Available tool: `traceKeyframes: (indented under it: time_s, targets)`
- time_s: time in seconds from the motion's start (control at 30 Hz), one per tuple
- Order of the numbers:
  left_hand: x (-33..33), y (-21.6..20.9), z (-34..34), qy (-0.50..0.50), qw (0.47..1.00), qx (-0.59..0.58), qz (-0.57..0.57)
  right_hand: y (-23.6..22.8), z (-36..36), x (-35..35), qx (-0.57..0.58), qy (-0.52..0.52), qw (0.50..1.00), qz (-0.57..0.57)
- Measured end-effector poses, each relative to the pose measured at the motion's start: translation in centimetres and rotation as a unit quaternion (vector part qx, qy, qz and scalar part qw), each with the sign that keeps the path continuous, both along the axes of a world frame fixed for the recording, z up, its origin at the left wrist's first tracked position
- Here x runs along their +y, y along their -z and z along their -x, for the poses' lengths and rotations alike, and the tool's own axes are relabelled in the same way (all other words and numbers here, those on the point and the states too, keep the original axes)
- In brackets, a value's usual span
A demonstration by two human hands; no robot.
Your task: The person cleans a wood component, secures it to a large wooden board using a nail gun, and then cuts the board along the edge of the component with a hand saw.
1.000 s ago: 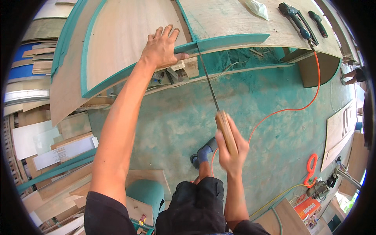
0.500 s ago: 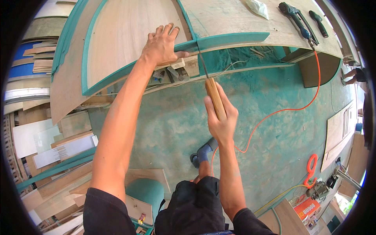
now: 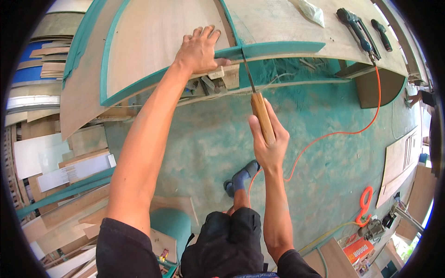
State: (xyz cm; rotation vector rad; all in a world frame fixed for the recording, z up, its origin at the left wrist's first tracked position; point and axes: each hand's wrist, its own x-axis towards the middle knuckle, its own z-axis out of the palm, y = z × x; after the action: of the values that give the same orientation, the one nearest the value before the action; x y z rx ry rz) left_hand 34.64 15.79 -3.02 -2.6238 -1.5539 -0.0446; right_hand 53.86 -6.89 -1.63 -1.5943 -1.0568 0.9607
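My right hand (image 3: 272, 143) is wrapped round the wooden handle (image 3: 263, 118) of a handsaw. The saw's narrow dark blade (image 3: 249, 72) reaches away from me into a green-edged strip (image 3: 282, 47), where a second green strip (image 3: 229, 21) meets it. My left hand (image 3: 197, 53) lies spread just left of the blade, fingers over the pale wooden panel (image 3: 157, 37) and thumb along the green strip. That hand holds nothing. How deep the blade sits in the strip cannot be made out.
A nail gun (image 3: 357, 30) with an orange hose (image 3: 343, 133), a dark hand tool (image 3: 381, 33) and a plastic bag (image 3: 311, 12) lie on the bench's right. Wood offcuts (image 3: 208, 85) sit under its edge. A green stool (image 3: 171, 231) stands near my left leg. Boards (image 3: 44, 153) are stacked left.
The whole view has shifted slightly, so everything sits a little further right. Both hands keep their holds, and the saw stays at the same spot on the strip.
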Motion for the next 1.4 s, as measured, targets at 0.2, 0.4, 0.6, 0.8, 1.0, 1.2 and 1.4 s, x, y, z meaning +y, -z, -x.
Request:
traceKeyframes:
  time_s: [0.2,0.4,0.6,0.8,1.0,1.2,1.4]
  targets:
    - [-0.2,-0.3,0.4,-0.009,1.000,0.009,-0.012,0.5,-1.1,-5.6,-0.057,-0.011,0.994,-0.088]
    - [0.4,0.0,-0.3,0.002,1.000,0.000,-0.005,0.5,-0.8,-1.3,-0.019,-0.008,1.000,0.002]
    - [0.3,-0.4,0.3,-0.004,1.000,0.016,-0.026,1.5,-1.3,-5.6,-0.075,-0.013,0.991,-0.109]
    - [0.5,-0.1,0.0,0.009,1.000,-0.021,-0.002,1.3,-0.2,-0.3,0.002,-0.002,1.000,0.005]
    - [0.0,-1.4,-0.2,-0.013,1.000,0.018,0.003,0.8,-1.7,-7.5,-0.051,-0.005,0.995,-0.082]
    - [0.3,-0.2,-0.5,0.005,1.000,-0.004,-0.010,1.8,0.0,0.6,0.024,0.016,0.999,-0.021]
    - [0.2,-0.6,0.1,0.002,0.999,-0.026,-0.018,1.6,-1.4,-6.7,-0.069,0.006,0.994,-0.085]
